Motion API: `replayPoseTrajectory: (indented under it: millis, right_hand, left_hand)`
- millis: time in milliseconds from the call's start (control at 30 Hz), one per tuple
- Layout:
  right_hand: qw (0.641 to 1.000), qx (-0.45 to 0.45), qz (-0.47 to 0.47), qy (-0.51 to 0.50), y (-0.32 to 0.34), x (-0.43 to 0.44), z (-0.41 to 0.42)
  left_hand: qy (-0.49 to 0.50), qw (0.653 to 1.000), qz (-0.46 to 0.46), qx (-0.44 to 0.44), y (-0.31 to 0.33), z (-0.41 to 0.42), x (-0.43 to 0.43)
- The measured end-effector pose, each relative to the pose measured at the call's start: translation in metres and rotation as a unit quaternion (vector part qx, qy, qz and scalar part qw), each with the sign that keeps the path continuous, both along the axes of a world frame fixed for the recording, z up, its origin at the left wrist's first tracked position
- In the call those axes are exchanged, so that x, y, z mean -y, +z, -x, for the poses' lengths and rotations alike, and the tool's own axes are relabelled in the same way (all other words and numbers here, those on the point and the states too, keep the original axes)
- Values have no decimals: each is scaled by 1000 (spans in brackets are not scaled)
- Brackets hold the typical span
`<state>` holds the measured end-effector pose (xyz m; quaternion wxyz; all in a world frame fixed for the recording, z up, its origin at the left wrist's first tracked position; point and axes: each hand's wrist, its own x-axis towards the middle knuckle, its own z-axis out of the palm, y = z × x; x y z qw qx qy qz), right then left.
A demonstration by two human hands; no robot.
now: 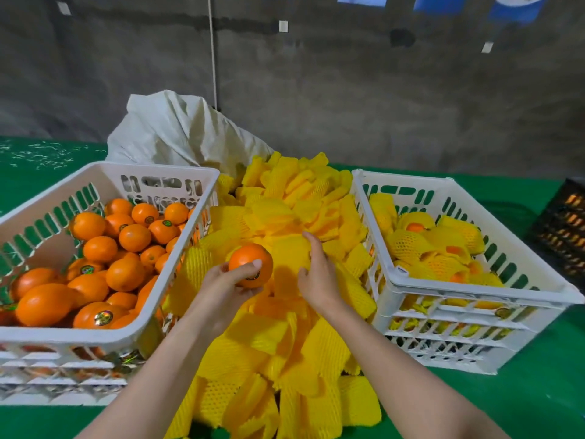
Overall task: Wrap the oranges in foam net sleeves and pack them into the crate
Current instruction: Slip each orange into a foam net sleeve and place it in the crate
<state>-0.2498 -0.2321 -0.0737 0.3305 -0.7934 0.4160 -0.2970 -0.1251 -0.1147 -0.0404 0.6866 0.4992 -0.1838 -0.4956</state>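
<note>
My left hand [225, 285] grips a bare orange [250, 264] above the heap of yellow foam net sleeves [285, 327] in the middle. My right hand [318, 274] lies on the heap just right of the orange, fingers curled round a sleeve [289, 251]. The white crate on the left [95, 339] is full of unwrapped oranges [104, 264]. The white crate on the right [468, 289] holds several oranges wrapped in yellow sleeves [437, 245].
A white woven sack [177, 128] lies behind the sleeve heap. A dark crate [566, 229] sits at the far right edge. Everything stands on a green table surface [522, 394] before a grey wall.
</note>
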Motion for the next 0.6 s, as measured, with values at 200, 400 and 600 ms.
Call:
replayPoseTrajectory:
  millis: [200, 400, 600]
  right_hand:
    - [927, 240, -273, 93, 27, -10, 20]
    - [838, 349, -400, 125, 31, -18, 32]
    - [921, 215, -308, 99, 20, -36, 17]
  left_hand:
    - [33, 998, 56, -18, 6, 14, 14]
    - [52, 997, 25, -44, 10, 22, 29]
    - [83, 996, -7, -36, 10, 36, 34]
